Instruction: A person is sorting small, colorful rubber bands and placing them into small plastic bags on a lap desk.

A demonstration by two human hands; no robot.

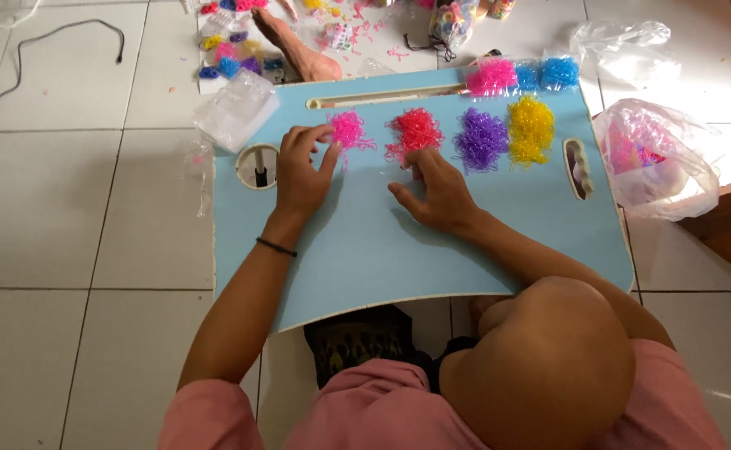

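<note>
Sorting tiny bands by colour on blue tray (365, 250). Left hand (299, 171) pinching at pink pile (349, 129); right hand (436, 192) fingers probably closed on red pile (415, 132). Next: careful picking.

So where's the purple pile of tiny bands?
The purple pile lies on the blue table, toward its right far edge, between the red pile and yellow pile.

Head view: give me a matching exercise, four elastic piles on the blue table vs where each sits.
Things:
1. pink pile
2. red pile
3. purple pile
4. yellow pile

Places:
A. nearest the slot at the table's right edge
B. between red and yellow
C. at the left hand fingers
D. just above the right hand

Pairs: 1-C, 2-D, 3-B, 4-A
</note>
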